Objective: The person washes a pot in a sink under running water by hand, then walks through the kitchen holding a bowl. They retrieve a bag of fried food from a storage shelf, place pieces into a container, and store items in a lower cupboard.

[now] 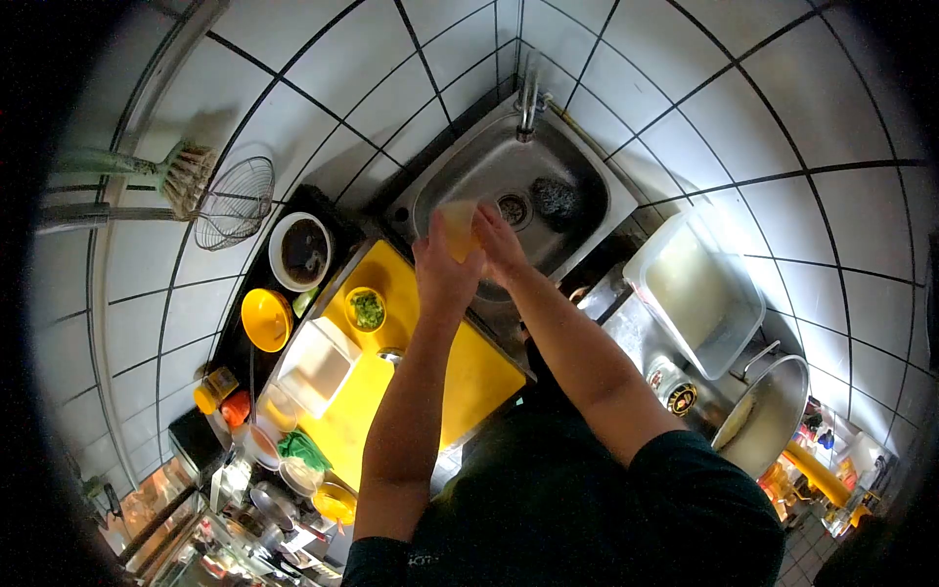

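Over the near edge of the steel sink (577, 256), my left hand (446, 266) and my right hand (501, 250) are close together. Between them is a pale yellow, translucent thing (457, 223), perhaps a thin-walled cup; its kind is not clear. The fingers of both hands curl around it, and parts of it are hidden by them. Beyond my hands, a dark scouring pad (555, 200) lies in the basin beside the drain (512, 208). To the left, a small yellow bowl of chopped green pieces (367, 311) sits on the yellow cutting board (469, 382).
The faucet (527, 112) rises at the back corner. On the left stand a bowl of dark liquid (304, 252), a yellow bowl (266, 320) and a white tray (315, 365). A clear plastic tub (694, 293) and a large metal pot (773, 421) are on the right.
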The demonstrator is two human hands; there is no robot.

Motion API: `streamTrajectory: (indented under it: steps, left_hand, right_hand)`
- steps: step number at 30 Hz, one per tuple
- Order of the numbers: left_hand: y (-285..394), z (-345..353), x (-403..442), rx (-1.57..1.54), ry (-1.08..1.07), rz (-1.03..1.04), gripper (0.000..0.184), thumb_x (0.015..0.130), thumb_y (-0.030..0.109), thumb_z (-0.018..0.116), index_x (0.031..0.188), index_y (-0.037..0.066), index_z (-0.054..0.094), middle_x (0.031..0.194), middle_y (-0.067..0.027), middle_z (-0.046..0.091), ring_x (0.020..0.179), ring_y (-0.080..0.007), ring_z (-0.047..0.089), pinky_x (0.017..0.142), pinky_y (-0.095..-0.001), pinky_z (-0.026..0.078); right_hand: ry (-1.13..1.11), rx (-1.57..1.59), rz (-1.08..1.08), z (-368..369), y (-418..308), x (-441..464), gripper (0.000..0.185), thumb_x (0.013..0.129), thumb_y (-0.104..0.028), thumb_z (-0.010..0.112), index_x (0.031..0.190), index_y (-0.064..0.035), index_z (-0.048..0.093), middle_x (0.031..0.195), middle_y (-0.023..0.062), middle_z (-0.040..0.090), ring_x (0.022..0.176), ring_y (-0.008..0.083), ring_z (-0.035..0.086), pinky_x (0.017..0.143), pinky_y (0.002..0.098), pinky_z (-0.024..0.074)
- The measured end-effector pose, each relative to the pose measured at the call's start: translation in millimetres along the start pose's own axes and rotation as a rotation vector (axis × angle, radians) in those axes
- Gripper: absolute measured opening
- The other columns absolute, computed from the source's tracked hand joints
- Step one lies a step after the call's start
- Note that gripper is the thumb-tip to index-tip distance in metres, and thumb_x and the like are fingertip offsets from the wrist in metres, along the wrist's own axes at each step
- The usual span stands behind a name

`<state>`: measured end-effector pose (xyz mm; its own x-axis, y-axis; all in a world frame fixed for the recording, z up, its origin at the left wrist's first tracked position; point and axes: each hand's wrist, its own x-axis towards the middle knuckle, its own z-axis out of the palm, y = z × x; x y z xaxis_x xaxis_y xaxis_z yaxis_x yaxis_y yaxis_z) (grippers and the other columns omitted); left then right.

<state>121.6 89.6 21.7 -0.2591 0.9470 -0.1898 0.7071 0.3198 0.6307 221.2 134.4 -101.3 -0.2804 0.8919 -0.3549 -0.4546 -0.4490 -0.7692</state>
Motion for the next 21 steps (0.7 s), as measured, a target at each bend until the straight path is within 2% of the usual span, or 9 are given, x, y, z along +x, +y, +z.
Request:
streamTrajectory:
  steps: [5,7,10,16,21]
  left_hand:
    - [16,-7,0,0.030,-0.041,-0.036,0.083,0.077,0.023,0.073,0.151,0.009,0.036,0.127,-0.0273,0.053,0.116,-0.0429,0.056,0.100,-0.0485,0.050]
    - [18,-7,0,0.052,-0.032,0.015,0.085,0.076,0.022,0.074,0.151,0.009,0.036,0.128,-0.0273,0.054,0.119,-0.0427,0.054,0.102,-0.0493,0.048]
    - [20,-4,1,0.064,-0.010,0.061,0.089,0.074,0.020,0.075,0.152,0.010,0.033,0.130,-0.0270,0.055,0.122,-0.0426,0.051,0.104,-0.0504,0.046]
    - [30,-9,0,0.083,-0.017,0.094,0.094,0.073,0.018,0.077,0.154,0.011,0.030,0.131,-0.0266,0.054,0.123,-0.0438,0.050,0.105,-0.0514,0.046]
    - [33,-6,2,0.176,0.000,0.156,0.095,0.073,0.018,0.076,0.155,0.012,0.028,0.133,-0.0271,0.050,0.120,-0.0455,0.052,0.101,-0.0516,0.049]
  right_hand:
    - [-0.020,0.085,0.001,10,-19,-10,0.045,0.106,-0.037,0.053,0.134,-0.0014,0.052,0.130,0.0133,0.060,0.117,0.0259,0.060,0.099,0.0391,0.0493]
    - [-0.033,0.119,-0.021,11,-19,-11,0.046,0.106,-0.037,0.053,0.136,-0.0018,0.051,0.130,0.0136,0.060,0.118,0.0265,0.060,0.099,0.0405,0.0500]
    - [-0.051,0.265,0.013,12,-22,-10,0.046,0.104,-0.036,0.058,0.138,-0.0060,0.051,0.132,0.0094,0.060,0.118,0.0232,0.062,0.099,0.0405,0.0539]
    - [-0.130,0.380,-0.110,11,-22,-14,0.056,0.095,-0.041,0.070,0.138,-0.0086,0.052,0.130,0.0089,0.062,0.116,0.0230,0.064,0.097,0.0386,0.0555]
    - [-0.134,0.465,-0.083,11,-21,-13,0.058,0.093,-0.037,0.073,0.139,-0.0081,0.052,0.133,0.0102,0.061,0.117,0.0247,0.064,0.100,0.0406,0.0546]
